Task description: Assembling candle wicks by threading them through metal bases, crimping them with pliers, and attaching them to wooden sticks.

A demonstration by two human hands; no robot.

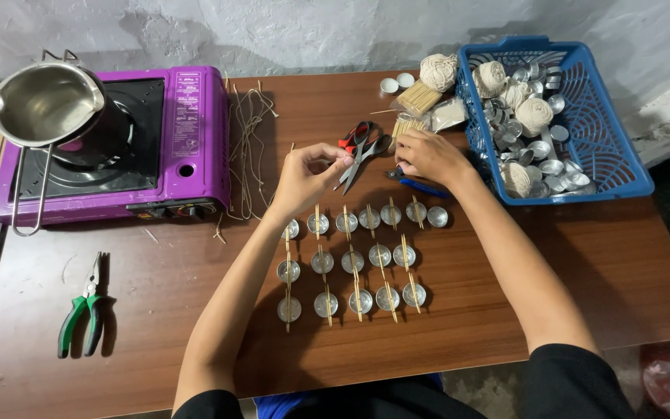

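Diagonally, scissors (pixel 360 151) point toward the left hand (pixel 308 177).

Not much to report from my end on that front: the only label I can spot is the white printed panel (pixel 185 113) on top of the purple stove (pixel 195 167), a tall narrow strip running down its right side, over at the table's (pixel 583 287) back-left corner. There's also a small clear plastic packet (pixel 449 114) with something pale inside, lying near the back edge of the table right up against the blue basket's (pixel 630 167) left wall. No screens or signs anywhere I can see.
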